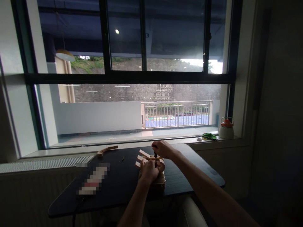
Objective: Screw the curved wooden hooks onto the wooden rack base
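My right hand [164, 149] is closed around the handle of a screwdriver [155, 155], which points straight down at a light wooden assembly [162, 164]. Pressed against that assembly, my left hand [149, 171] grips the wooden piece near the screwdriver's tip. Its fingertips are partly hidden. Short wooden bars [144, 153] stick out to the left of the assembly. Beneath it lies a flat, pale brown block or stack [161, 183]. The tip itself is too dark and small to make out.
On the dark table [184, 176], a curved wooden piece [106, 150] lies at the back left, with small screws [122, 158] nearby. A blurred-out object [93, 181] lies at the left. The windowsill holds a white jug [226, 130], a green cloth [209, 136] and tape rolls [199, 139].
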Demonstrator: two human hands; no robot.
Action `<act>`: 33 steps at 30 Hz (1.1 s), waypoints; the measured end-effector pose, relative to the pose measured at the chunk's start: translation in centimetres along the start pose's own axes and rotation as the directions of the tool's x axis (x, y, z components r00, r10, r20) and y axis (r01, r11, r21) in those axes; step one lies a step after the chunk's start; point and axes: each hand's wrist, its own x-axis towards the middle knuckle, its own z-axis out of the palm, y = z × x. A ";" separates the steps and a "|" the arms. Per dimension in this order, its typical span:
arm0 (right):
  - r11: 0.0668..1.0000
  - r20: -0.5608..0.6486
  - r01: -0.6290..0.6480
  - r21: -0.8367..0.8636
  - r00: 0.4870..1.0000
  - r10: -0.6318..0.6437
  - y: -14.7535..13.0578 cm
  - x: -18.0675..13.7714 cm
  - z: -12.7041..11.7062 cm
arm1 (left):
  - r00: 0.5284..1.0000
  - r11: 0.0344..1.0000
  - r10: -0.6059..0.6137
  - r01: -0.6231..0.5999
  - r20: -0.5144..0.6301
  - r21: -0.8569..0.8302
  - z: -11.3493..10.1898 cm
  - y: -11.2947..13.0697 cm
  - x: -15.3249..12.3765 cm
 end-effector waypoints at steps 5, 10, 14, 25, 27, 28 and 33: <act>0.995 -0.027 -0.089 -0.046 0.996 0.087 -0.1 0.1 0.6 | 1.000 1.000 0.003 -0.003 0.003 0.004 -0.1 0.0 -0.1; 0.992 -0.025 -0.112 -0.060 0.993 0.111 0.2 0.1 0.2 | 1.000 1.000 0.002 -0.002 0.001 -0.004 0.0 -0.1 -0.1; 1.000 -0.005 -0.003 0.012 1.000 0.003 0.2 0.1 -0.2 | 1.000 1.000 -0.010 0.010 0.005 0.002 0.0 -0.1 -0.1; 0.992 -0.061 -0.120 -0.041 0.991 0.118 -0.1 0.2 1.1 | 1.000 0.999 -0.001 0.002 0.009 -0.033 -0.2 0.0 -0.1; 0.991 -0.047 -0.126 -0.044 0.991 0.124 0.0 0.2 0.9 | 1.000 0.999 -0.001 0.001 0.006 -0.042 -0.2 0.1 -0.1; 0.992 -0.036 -0.116 -0.040 0.993 0.115 0.1 0.2 0.7 | 1.000 0.999 -0.001 0.001 0.007 -0.042 -0.2 0.1 -0.1; 1.000 -0.004 -0.020 -0.012 1.000 0.020 0.0 0.3 0.5 | 1.000 1.000 -0.003 0.002 0.029 0.024 0.0 0.0 0.0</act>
